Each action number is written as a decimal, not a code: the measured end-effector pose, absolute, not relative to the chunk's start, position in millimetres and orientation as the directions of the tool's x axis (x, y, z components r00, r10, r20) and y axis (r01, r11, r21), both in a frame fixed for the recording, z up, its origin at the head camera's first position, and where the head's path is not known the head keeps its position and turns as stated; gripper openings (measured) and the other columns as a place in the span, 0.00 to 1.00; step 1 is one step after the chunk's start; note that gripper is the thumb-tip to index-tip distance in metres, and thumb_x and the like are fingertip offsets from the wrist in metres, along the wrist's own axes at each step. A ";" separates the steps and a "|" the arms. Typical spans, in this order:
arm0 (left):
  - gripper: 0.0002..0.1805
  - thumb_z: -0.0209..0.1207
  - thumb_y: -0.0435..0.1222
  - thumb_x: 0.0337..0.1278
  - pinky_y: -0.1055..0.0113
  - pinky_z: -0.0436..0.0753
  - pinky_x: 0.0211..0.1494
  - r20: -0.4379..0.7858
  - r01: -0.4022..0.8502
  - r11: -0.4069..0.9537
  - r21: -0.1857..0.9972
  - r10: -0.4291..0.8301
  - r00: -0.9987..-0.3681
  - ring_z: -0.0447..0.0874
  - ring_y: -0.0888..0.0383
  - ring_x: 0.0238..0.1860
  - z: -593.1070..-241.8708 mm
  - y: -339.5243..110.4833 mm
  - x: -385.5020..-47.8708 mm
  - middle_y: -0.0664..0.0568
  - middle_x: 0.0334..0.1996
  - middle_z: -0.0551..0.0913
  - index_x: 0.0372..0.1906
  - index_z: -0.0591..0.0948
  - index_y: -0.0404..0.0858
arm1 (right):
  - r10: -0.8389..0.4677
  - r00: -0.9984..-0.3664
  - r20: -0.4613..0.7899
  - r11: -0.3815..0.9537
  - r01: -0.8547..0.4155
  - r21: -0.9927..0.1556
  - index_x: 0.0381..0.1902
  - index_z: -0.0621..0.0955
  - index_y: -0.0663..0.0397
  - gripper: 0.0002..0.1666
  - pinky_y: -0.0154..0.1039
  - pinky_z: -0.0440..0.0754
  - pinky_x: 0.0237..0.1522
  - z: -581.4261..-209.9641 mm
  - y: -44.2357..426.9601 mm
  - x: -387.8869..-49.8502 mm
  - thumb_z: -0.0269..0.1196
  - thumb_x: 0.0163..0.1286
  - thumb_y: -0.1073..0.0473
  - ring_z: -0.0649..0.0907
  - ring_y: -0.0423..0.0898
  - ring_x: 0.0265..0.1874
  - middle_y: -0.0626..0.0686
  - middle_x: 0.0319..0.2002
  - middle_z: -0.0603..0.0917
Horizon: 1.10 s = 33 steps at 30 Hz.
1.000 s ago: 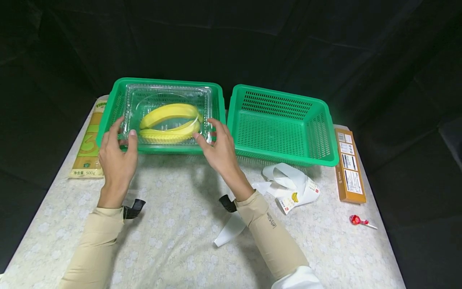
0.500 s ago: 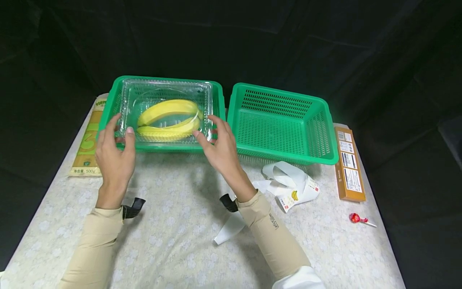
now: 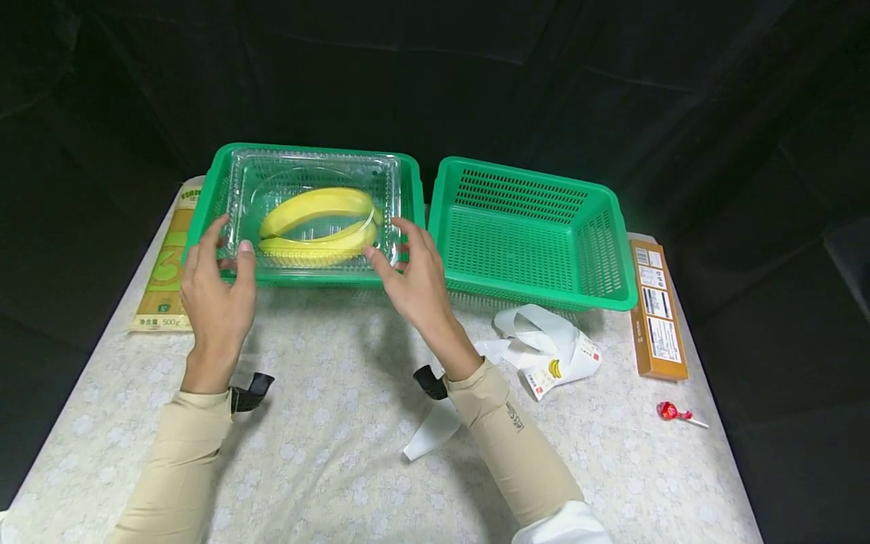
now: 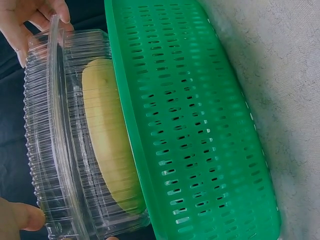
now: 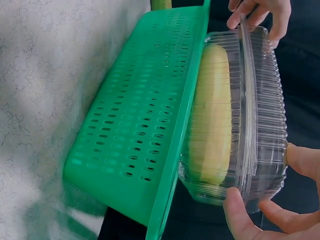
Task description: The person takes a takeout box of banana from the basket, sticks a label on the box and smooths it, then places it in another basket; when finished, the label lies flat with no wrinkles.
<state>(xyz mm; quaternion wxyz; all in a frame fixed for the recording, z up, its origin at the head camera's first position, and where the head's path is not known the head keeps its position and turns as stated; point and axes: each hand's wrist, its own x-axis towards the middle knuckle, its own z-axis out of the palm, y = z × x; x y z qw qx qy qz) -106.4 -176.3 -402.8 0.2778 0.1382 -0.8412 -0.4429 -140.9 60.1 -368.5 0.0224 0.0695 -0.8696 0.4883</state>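
A clear plastic clamshell box (image 3: 397, 185) with yellow bananas (image 3: 322, 202) in it is at the mouth of the left green basket (image 3: 414, 185). My left hand (image 3: 216, 302) grips the box's near left corner, thumb in front and fingers along the side. At the near right corner, my right hand (image 3: 416, 283) holds it the same way. Both wrist views show the box's lid rising above the basket rim (image 4: 125, 95), and one banana (image 5: 210, 120) through its ribbed wall. The box's underside is hidden by the basket.
To the right stands a second green basket (image 3: 628, 264). A yellow-green packet (image 3: 163, 291) lies at the left edge. At the right are a brown box (image 3: 659, 317) and a red lollipop (image 3: 668, 410). Crumpled white strip material (image 3: 560, 359) with a banana print lies in front.
Over the first half second both hands shifted the clamshell box slightly away and to the left within the basket. Since then almost nothing has moved.
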 end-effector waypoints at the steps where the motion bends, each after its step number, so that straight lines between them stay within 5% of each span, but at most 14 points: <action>1: 0.26 0.54 0.45 0.71 0.58 0.69 0.49 0.343 0.011 0.569 0.822 -0.479 -0.808 0.79 0.45 0.43 -402.4 -176.2 -106.3 0.34 0.55 0.80 0.71 0.73 0.49 | -0.098 -0.989 0.107 0.513 -0.142 -0.847 0.72 0.69 0.49 0.36 0.45 0.85 0.52 -368.2 60.1 -140.7 0.65 0.70 0.45 0.79 0.52 0.58 0.56 0.68 0.72; 33: 0.25 0.55 0.44 0.71 0.55 0.71 0.51 0.365 0.032 0.565 0.824 -0.488 -0.793 0.80 0.44 0.44 -398.1 -175.6 -103.9 0.35 0.54 0.81 0.70 0.74 0.50 | -0.100 -0.991 0.094 0.498 -0.132 -0.857 0.72 0.69 0.48 0.37 0.43 0.85 0.51 -365.8 60.8 -139.1 0.66 0.70 0.45 0.79 0.52 0.58 0.56 0.68 0.72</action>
